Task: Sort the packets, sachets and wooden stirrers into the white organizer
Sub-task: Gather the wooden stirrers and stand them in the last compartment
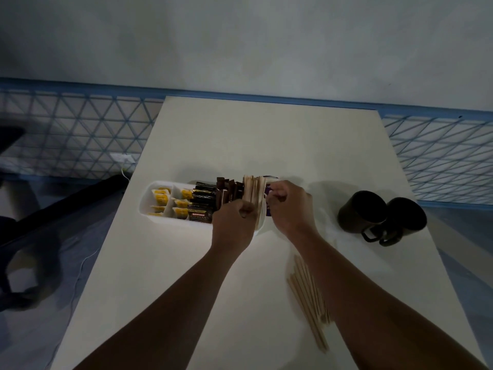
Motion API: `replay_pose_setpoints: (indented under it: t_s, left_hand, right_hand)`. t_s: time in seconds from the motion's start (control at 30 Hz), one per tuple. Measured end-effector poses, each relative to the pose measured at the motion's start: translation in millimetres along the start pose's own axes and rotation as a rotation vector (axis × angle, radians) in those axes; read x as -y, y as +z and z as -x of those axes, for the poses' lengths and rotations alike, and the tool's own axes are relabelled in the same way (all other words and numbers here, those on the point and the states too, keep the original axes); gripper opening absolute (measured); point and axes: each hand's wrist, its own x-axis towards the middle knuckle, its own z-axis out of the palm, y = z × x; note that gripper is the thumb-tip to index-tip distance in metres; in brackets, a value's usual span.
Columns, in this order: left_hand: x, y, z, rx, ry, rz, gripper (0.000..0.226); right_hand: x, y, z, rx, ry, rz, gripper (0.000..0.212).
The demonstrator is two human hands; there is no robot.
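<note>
With my left hand (234,220) pinching the stirrers (253,194) upright in the organizer (149,206) and my right hand (289,206) curled closed just beside them, a loosened pinch could fan them out onto the counter (186,276).

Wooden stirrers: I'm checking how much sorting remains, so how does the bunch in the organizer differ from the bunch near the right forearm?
The stirrers in the white organizer stand on end, packed together and steadied by the left hand and right hand. The loose stirrers lie flat on the table, untouched and fanned out. Both bunches are pale wood, thin and flat.
</note>
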Motion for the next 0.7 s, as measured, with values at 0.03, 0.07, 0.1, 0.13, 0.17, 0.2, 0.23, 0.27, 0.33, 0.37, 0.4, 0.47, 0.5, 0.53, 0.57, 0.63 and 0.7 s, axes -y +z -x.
replay_pose_setpoints:
  t_s: [0.03,0.07,0.1,0.13,0.17,0.2,0.23,0.27,0.33,0.37,0.4,0.47,0.5,0.53,0.57,0.63,0.7]
  left_hand:
    - [0.4,3.4,1.6,0.018,0.000,0.006,0.017]
    - [0.6,7.0,3.2,0.042,-0.009,0.017,0.017]
    - [-1.7,14.3,6.6,0.075,-0.017,0.031,0.016]
    - [-0.6,18.2,8.2,0.093,-0.032,0.041,0.014]
    - [0.0,22.0,10.1,0.106,-0.040,0.043,0.012]
    - [-1.9,29.6,13.2,0.133,-0.044,0.035,0.010]
    - [-3.4,36.4,16.2,0.162,-0.048,0.028,0.008]
    - [-4.4,41.8,19.5,0.195,-0.056,0.021,0.007]
    - [-7.5,53.4,25.7,0.264,-0.077,-0.001,0.007]
    - [-8.4,59.6,28.5,0.292,-0.094,-0.018,0.007]
    - [-9.1,64.6,31.1,0.318,-0.115,-0.038,0.008]
    - [-9.8,76.4,37.5,0.375,-0.135,-0.102,0.010]
    - [-9.5,81.2,40.4,0.396,-0.136,-0.142,0.011]
    - [-10.3,86.7,43.9,0.417,-0.136,-0.178,0.013]
    - [-10.3,90.8,46.6,0.436,-0.141,-0.206,0.015]
    - [-10.4,98.8,51.0,0.490,-0.163,-0.258,0.021]
    - [-9.2,106.4,54.3,0.542,-0.187,-0.304,0.024]
  right_hand:
    - [-3.8,-5.4,1.0,-0.002,0.007,0.005,0.019]
    - [-8.5,-10.0,1.2,-0.001,0.017,0.015,0.019]
    - [-16.4,-18.2,2.6,-0.004,0.026,0.026,0.020]
    - [-21.3,-21.3,2.4,0.008,0.030,0.039,0.022]
    - [-27.6,-23.6,2.6,0.020,0.037,0.059,0.024]
    - [-35.9,-30.8,4.6,0.021,0.054,0.087,0.025]
    - [-43.7,-37.5,6.7,0.025,0.075,0.114,0.025]
    - [-50.6,-42.9,8.9,0.036,0.099,0.137,0.024]
    - [-65.2,-55.0,15.0,0.064,0.147,0.155,0.023]
    - [-73.6,-60.5,19.0,0.081,0.174,0.163,0.023]
    - [-79.8,-65.6,23.1,0.097,0.198,0.175,0.023]
    - [-93.3,-75.9,32.2,0.105,0.247,0.210,0.019]
    - [-100.8,-79.1,36.1,0.107,0.259,0.235,0.012]
    - [-107.7,-83.4,40.9,0.109,0.263,0.268,0.007]
    - [-114.6,-85.5,44.8,0.116,0.256,0.308,0.011]
    - [-125.9,-90.5,51.9,0.155,0.265,0.392,0.015]
    - [-134.1,-95.1,56.6,0.179,0.306,0.411,0.019]
